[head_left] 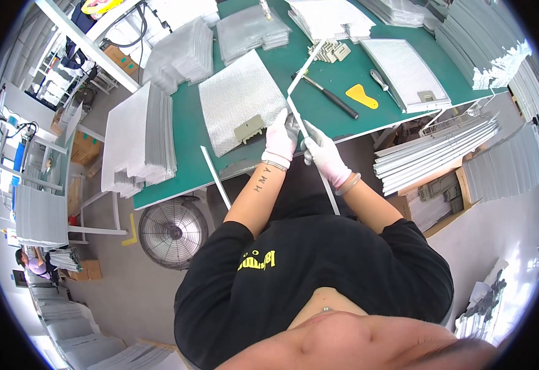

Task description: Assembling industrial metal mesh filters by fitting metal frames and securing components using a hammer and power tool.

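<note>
Both my hands wear white gloves and work close together at the front edge of the green table. A thin white metal strip (pixel 304 69) with a bend in it runs between them, one end toward the back of the table and the other down toward my body. My left hand (pixel 282 137) closes around the strip near the bend. Just below, my right hand (pixel 324 152) grips it too. Left of my hands lies a silver mesh panel (pixel 235 92), a beige plastic piece (pixel 249 129) on its near edge. Another white strip (pixel 215 176) slants over the table edge beside my left forearm.
A hammer (pixel 334 103), a yellow scraper (pixel 361 97) and a screwdriver (pixel 378 78) lie right on the table, beside a framed mesh panel (pixel 412 77). Stacked panels (pixel 140 132) stand left. Beige pieces (pixel 331 52) lie at the back. A fan (pixel 175 233) stands on the floor.
</note>
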`<control>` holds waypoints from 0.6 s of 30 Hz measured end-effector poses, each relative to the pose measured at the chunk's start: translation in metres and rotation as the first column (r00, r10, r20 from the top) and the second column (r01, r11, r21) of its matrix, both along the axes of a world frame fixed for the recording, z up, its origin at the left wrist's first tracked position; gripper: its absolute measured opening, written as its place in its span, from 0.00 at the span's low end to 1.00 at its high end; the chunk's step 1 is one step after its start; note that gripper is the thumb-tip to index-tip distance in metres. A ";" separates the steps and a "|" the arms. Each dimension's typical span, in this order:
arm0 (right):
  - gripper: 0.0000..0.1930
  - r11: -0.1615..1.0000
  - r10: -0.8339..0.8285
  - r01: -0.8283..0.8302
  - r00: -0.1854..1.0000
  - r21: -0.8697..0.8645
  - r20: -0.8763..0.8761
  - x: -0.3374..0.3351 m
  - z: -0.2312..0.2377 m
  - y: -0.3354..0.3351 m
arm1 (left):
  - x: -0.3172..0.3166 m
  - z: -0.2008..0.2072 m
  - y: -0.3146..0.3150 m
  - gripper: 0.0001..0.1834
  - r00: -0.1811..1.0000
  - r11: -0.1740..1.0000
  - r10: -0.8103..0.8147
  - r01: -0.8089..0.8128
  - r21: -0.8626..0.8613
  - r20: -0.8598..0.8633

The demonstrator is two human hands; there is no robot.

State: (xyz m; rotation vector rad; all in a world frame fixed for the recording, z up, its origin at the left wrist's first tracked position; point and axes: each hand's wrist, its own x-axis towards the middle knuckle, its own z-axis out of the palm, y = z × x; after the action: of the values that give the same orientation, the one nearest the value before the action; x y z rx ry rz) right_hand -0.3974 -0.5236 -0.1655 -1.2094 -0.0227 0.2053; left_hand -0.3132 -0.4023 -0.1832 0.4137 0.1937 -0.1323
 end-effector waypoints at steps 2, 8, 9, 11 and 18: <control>0.28 0.999 0.002 -0.001 1.000 -0.043 0.018 -0.004 0.003 0.002 | 0.001 -0.009 0.002 0.10 0.999 1.000 0.027 -0.027 -0.006 0.034; 0.28 1.000 0.007 -0.008 1.000 -0.008 -0.009 -0.007 0.004 -0.006 | -0.004 -0.010 -0.005 0.10 0.994 0.993 0.098 -0.101 0.067 0.044; 0.28 0.997 0.023 -0.021 0.999 0.076 -0.028 -0.008 0.004 -0.007 | -0.005 -0.009 -0.004 0.10 0.995 0.994 0.092 -0.094 0.058 0.033; 0.28 0.987 0.042 -0.034 0.998 0.159 -0.045 -0.010 0.006 -0.007 | -0.008 -0.006 -0.003 0.10 0.996 0.995 0.087 -0.088 0.047 0.023; 0.29 0.991 0.056 -0.050 0.997 0.123 -0.046 -0.024 0.007 -0.004 | -0.011 0.002 0.000 0.10 0.997 0.997 0.071 -0.071 0.026 0.014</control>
State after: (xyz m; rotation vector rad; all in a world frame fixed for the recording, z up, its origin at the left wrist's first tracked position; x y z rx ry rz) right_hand -0.4211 -0.5275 -0.1584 -1.0827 -0.0241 0.2765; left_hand -0.3243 -0.4026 -0.1814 0.4339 0.1970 -0.0569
